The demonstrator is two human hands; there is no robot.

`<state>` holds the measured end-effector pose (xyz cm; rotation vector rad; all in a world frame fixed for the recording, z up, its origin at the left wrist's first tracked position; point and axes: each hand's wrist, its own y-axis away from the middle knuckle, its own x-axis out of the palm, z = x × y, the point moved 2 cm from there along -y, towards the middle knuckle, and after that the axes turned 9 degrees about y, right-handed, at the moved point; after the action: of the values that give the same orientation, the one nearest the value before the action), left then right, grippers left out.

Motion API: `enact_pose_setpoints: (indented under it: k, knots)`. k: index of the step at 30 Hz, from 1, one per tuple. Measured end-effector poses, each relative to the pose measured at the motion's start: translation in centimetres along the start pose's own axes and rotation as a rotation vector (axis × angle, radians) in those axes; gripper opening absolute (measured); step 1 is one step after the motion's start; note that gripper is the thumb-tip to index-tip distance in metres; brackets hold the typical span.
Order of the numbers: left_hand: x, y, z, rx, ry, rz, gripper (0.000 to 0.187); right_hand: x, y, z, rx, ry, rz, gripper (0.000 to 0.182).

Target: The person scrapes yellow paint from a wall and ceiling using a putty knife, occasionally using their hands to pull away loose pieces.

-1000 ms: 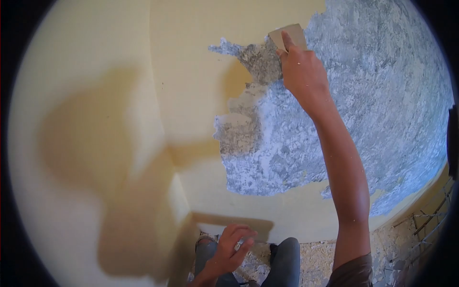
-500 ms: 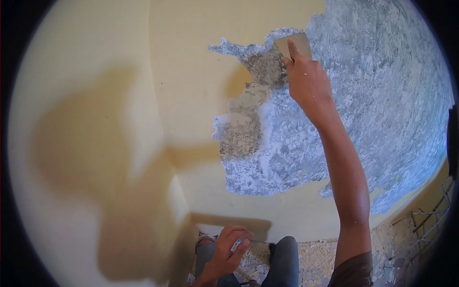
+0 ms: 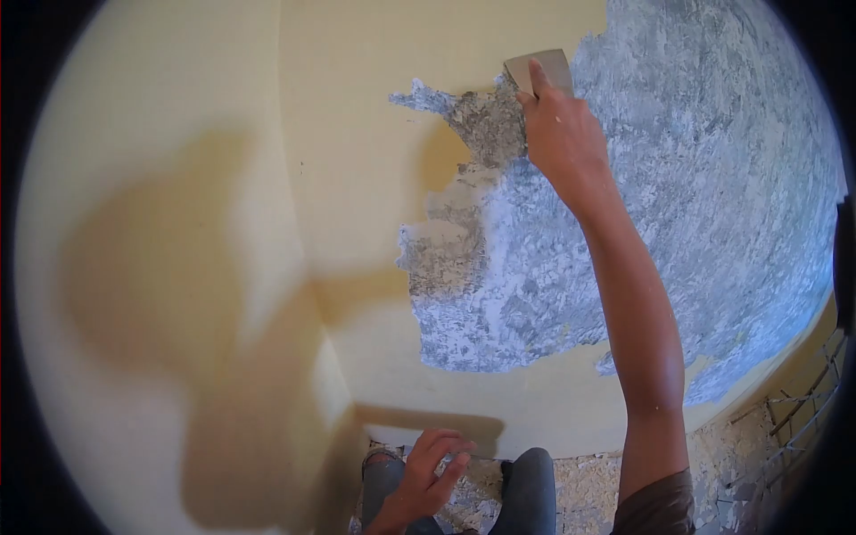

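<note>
My right hand [image 3: 568, 143] grips a wide putty knife [image 3: 541, 71], index finger laid along its flat blade. The blade lies against the wall where yellow paint [image 3: 374, 45] meets the bared grey patch [image 3: 571, 259]. The knife's handle is hidden inside my palm. Low in the view, my left hand [image 3: 430, 473] hovers in front of my legs, its fingers loosely bent and the thumb apart. Nothing shows in it.
A wall corner runs down at the left, with my shadow [image 3: 160, 267] on the adjoining wall. Paint flakes [image 3: 588, 486] litter the floor around my legs [image 3: 523, 490]. Metal rods or wire [image 3: 802, 410] stand at the lower right.
My right hand and the putty knife have moved slightly up and left along the paint edge. The left hand has barely shifted.
</note>
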<state>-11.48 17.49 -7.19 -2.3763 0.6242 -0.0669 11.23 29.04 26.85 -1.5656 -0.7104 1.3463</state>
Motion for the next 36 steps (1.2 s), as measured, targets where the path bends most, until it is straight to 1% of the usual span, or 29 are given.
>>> enact_pose_setpoints:
  k: [2,5,8,10,14,17,20,24,26,28,32,34,36]
  knots:
    - [0.0,-0.4,-0.2,-0.013,-0.014,0.006,0.021,-0.2,-0.9,0.3,-0.016,0.028,0.033,0.049]
    - [0.2,-0.3,-0.5,0.005,-0.011,-0.016,0.021,-0.6,0.4,0.1,0.002,0.002,0.072,0.048]
    - [0.2,0.3,0.0,-0.02,0.025,-0.023,0.021,-0.2,1.6,-0.7,-0.019,0.041,0.078,0.049]
    - [0.3,0.5,0.3,-0.03,0.019,0.017,0.021,0.1,1.1,-0.4,-0.006,0.019,0.051,0.048]
    - [0.4,-0.4,-0.3,-0.024,-0.017,0.032,0.02,0.5,-0.8,0.3,0.003,-0.045,-0.017,0.048]
    - [0.5,-0.6,-1.0,-0.005,0.007,0.027,0.02,-0.4,0.1,0.2,0.011,-0.049,0.051,0.048]
    - [0.5,0.0,-1.1,-0.014,0.018,0.007,0.02,-0.4,1.1,-0.7,0.009,0.004,0.066,0.049]
    - [0.9,0.0,-0.2,-0.036,0.038,0.04,0.02,0.1,-0.3,-0.2,-0.009,0.032,0.039,0.049]
    - [0.8,-0.4,-0.5,-0.039,0.018,0.051,0.021,-0.4,-1.1,0.7,0.033,0.001,0.021,0.049]
    - [0.8,-0.7,-1.1,0.0,0.024,0.05,0.02,-0.8,-0.5,0.7,0.024,-0.027,0.05,0.049]
    - [1.0,-0.4,-1.9,0.007,0.033,0.035,0.02,-0.5,1.0,-0.8,-0.014,-0.022,0.058,0.049]
    - [1.0,0.1,-1.5,-0.035,0.052,0.04,0.02,-0.5,0.8,-0.6,-0.009,-0.012,0.058,0.049]
    - [1.2,0.0,-1.2,-0.035,0.047,0.056,0.021,-0.6,-0.2,0.1,-0.01,-0.002,0.055,0.049]
